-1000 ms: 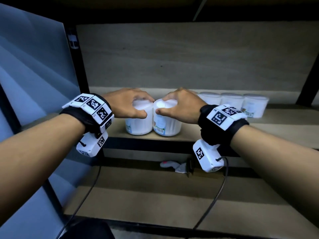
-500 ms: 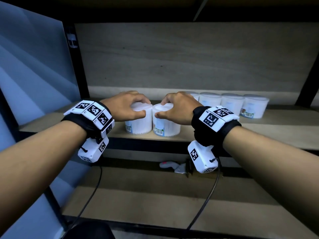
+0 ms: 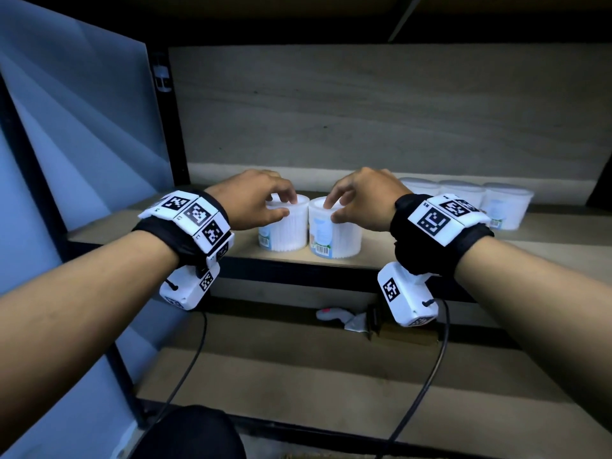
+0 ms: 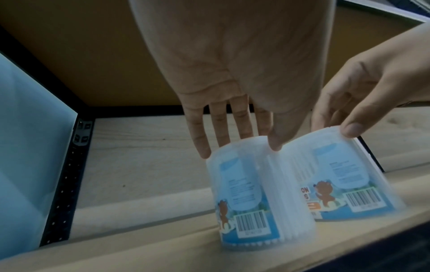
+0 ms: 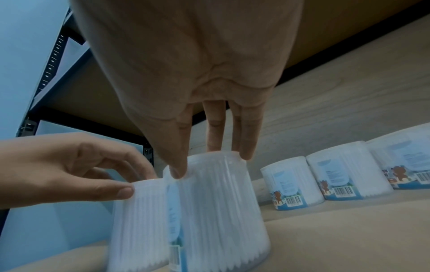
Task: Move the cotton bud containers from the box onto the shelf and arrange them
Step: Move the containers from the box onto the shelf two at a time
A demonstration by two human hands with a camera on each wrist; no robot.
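Observation:
Two white cotton bud containers stand side by side, touching, near the front edge of the wooden shelf (image 3: 430,250). My left hand (image 3: 288,207) pinches the lid rim of the left container (image 3: 284,233) with thumb in front and fingertips behind. My right hand (image 3: 331,210) holds the lid of the right container (image 3: 337,236) the same way. The left wrist view shows both bear-and-barcode labels: left container (image 4: 251,193), right container (image 4: 349,174). In the right wrist view, the right container (image 5: 221,211) is under my fingertips (image 5: 246,154).
A row of 3 more containers (image 3: 460,193) stands at the back right of the shelf, also seen as the row (image 5: 344,171). A black upright post (image 3: 172,144) and a pale panel (image 3: 66,127) bound the left. Small items (image 3: 341,319) lie on the lower shelf.
Both hands have eased from cupping the lids to holding them by the fingertips, so more of each lid shows. The two containers stay together on the shelf.

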